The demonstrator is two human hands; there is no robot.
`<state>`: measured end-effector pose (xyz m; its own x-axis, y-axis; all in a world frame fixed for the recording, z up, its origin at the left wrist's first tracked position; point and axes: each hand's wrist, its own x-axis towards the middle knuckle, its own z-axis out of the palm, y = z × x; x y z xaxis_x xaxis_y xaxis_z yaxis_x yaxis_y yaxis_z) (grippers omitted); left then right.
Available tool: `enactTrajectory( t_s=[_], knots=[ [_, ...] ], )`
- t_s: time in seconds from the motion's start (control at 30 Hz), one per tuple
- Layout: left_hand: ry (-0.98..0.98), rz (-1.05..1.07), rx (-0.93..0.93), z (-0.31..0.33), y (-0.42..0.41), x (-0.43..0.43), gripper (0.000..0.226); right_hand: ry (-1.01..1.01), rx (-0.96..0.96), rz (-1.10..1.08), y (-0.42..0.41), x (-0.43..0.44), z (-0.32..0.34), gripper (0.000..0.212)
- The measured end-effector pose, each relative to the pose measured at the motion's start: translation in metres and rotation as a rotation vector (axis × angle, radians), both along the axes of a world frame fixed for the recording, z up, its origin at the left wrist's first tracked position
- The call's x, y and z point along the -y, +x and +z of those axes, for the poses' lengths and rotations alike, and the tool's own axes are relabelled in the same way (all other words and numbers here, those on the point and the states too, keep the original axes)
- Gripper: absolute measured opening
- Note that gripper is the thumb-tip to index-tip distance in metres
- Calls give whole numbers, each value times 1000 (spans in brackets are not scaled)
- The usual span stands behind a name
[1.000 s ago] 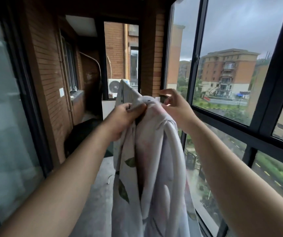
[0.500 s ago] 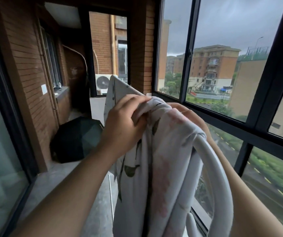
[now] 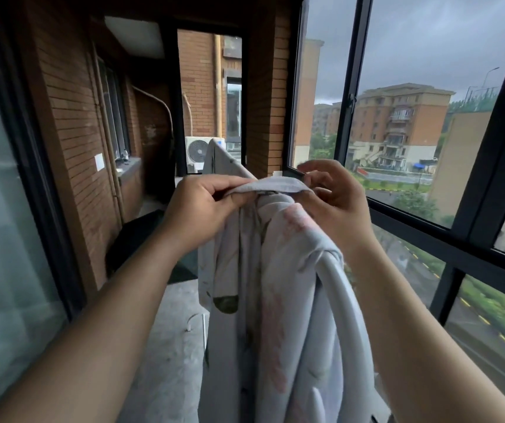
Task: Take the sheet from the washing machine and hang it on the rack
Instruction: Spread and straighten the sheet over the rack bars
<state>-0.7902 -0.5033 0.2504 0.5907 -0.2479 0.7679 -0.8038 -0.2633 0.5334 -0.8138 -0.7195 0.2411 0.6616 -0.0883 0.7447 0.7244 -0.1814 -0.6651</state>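
Where the narrow balcony runs between a brick wall (image 3: 71,117) on the left and a dark-framed window (image 3: 348,96) on the right, a dark umbrella (image 3: 141,236) lies on the concrete floor and an air-conditioner unit (image 3: 197,151) sits at the far end. The sheet (image 3: 275,270), pale with leaf and pink prints, fills the middle and hides the floor behind it. A thin white rod (image 3: 204,331) shows at its lower left, and I cannot tell if that is the rack. The cloth hangs bunched with its long axis straight down, while one flap stretches away and up toward the air-conditioner unit. Its top hem runs level between the hands. The left hand (image 3: 202,206) pinches one end with curled fingers and thumb, and the right hand (image 3: 333,203) nips the other end at its fingertips. The bulk drops below both grips, between the forearms.
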Motion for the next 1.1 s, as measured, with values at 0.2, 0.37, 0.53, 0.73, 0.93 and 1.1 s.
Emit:
enactTrajectory(
  t_s=[0.2,0.37,0.53,0.73,0.93,1.1],
  knots=[
    [-340,-122,-459,28,32,22,13,128,-405,277,32,-3,47,3],
    [-392,-13,-849,16,67,34,50,59,-727,-25,67,-19,37,26],
    [-403,23,-801,-6,73,29,38,-126,-603,34,62,-19,6,25],
    [-412,89,-714,8,84,35,14,5,-544,132,69,-30,20,25],
    [-530,98,-797,26,106,38,27,127,-655,72,82,-38,48,24],
    [-649,98,-937,16,125,46,27,69,-657,64,110,-49,41,23]
  ],
)
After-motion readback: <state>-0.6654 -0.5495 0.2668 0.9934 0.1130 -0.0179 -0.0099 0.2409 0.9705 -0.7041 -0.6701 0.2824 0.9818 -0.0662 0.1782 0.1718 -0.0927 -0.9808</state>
